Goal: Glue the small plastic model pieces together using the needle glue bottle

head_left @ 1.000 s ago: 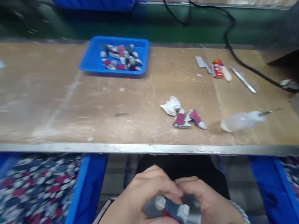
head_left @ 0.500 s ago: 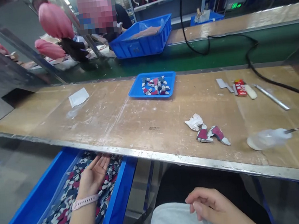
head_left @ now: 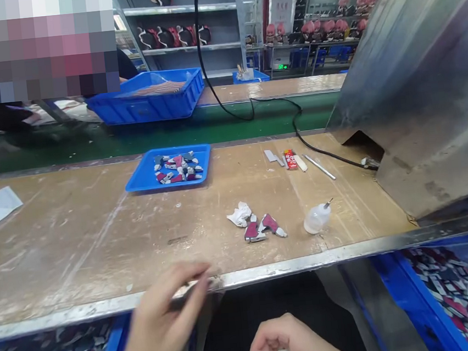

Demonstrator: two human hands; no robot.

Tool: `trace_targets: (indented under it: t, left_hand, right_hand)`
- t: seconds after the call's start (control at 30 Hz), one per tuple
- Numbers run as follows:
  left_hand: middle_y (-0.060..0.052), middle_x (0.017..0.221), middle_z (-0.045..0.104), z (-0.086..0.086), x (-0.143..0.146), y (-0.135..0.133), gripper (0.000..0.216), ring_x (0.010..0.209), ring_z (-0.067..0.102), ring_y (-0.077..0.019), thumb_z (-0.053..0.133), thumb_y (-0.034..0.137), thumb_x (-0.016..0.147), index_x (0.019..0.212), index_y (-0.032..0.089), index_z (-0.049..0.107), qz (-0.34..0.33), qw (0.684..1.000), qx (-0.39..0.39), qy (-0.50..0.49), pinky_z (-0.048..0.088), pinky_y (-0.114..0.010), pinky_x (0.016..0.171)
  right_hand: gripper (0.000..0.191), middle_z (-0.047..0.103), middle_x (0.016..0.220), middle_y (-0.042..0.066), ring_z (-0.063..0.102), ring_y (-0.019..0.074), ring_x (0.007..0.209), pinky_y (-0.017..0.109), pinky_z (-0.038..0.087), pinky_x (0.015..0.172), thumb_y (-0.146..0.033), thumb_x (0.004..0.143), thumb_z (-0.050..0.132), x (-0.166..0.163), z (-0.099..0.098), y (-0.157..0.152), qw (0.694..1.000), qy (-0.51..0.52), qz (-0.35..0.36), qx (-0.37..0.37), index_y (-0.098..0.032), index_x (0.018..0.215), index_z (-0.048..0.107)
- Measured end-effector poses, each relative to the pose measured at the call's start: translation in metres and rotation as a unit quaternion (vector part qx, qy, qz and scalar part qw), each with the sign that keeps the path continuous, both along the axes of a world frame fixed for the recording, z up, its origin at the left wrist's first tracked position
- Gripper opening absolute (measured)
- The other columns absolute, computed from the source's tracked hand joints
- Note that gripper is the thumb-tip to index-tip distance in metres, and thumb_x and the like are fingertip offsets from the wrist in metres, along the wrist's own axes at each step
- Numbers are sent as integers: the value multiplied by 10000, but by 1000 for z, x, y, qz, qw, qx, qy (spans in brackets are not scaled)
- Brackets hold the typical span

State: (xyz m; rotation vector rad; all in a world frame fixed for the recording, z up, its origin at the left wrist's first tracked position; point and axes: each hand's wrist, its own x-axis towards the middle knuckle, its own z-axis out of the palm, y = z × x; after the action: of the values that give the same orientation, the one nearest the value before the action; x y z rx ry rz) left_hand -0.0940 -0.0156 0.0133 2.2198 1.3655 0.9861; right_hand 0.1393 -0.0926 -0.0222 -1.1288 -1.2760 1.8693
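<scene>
- The left hand [head_left: 163,320], lower left of centre, is blurred at the metal front edge of the workbench [head_left: 79,251]; its fingers are stretched out and I cannot tell whether they grip anything.
- The right hand [head_left: 289,344], at the bottom centre, is curled into a loose fist; what it holds, if anything, is hidden.
- Two red-and-grey pieces [head_left: 261,228] lie on the bench at centre, just beside a crumpled white wad [head_left: 240,214].
- A small clear squeeze bottle [head_left: 316,220] stands right of them.
- A blue tray [head_left: 139,180] of similar pieces sits farther back.
- Blue bins [head_left: 394,287] of pieces fill both lower corners.
</scene>
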Motion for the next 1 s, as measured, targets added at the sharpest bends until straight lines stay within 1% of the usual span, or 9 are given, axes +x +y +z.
trace_targets:
  t: [0.1,0.23,0.33,0.43,0.57,0.67,0.77,0.83,1.0]
  left_hand:
    - [-56,1025,684,8,73,27,277,866,663,-215,590,393,957,1195,262,642,-55,993,6,102,539,-308,743]
    - [-74,891,649,7,117,44,268,743,616,-248,673,433,899,998,187,634,6,985,11,170,433,-318,594]
    - [-75,875,639,5,111,41,188,730,620,-247,607,370,933,983,188,616,35,985,0,169,427,-321,598]
    - [-74,934,665,4,90,30,193,838,660,-264,607,364,923,1038,209,616,34,991,-28,124,508,-358,712]
    - [-60,1006,723,7,63,6,268,842,713,-196,620,443,925,1070,219,646,-35,989,-143,-2,598,-297,759]
    - [-59,969,740,11,58,-9,309,870,729,-201,686,496,888,1030,222,710,-126,929,-299,-176,613,-268,774]
    - [-34,960,752,13,63,-15,276,890,733,-188,705,501,887,1043,275,735,-181,869,-376,-267,616,-244,791]
    - [-19,1047,756,14,68,-15,237,904,744,-176,665,476,928,1100,321,716,-183,866,-368,-283,628,-232,787]
    - [-1,1074,760,18,78,-16,170,980,733,-140,631,269,974,1128,285,700,-130,962,-152,-184,610,-185,850]
  right_hand:
    - [534,555,589,-18,492,89,560,220,412,568,-658,781,686,0,-4,-3,1000,11,-16,16,-126,793,731]
    - [512,588,625,3,507,107,585,235,419,579,-644,794,678,7,-6,-9,998,-7,-43,54,-134,796,725]
    - [434,631,666,26,554,139,632,242,444,592,-589,831,667,16,-2,-12,995,-44,-46,71,-160,814,730]
    - [371,632,678,29,575,150,675,258,475,665,-519,889,636,23,-2,-12,991,-68,-79,78,-161,847,727]
    - [409,627,769,3,579,123,650,234,502,646,-539,930,607,24,-3,-8,957,-68,-247,138,-222,1185,647]
    - [546,673,897,1,613,99,608,199,545,605,-573,912,631,21,7,1,918,-81,-284,266,-323,1381,506]
    - [310,710,802,2,665,108,591,165,551,559,-512,939,623,18,22,10,886,-120,-270,357,-287,1152,632]
    - [234,709,721,8,684,122,575,162,546,526,-470,947,629,17,30,13,863,-136,-297,386,-244,1004,642]
    - [179,722,697,30,700,140,567,190,571,522,-365,944,665,16,30,14,834,-155,-323,419,-207,1019,627]
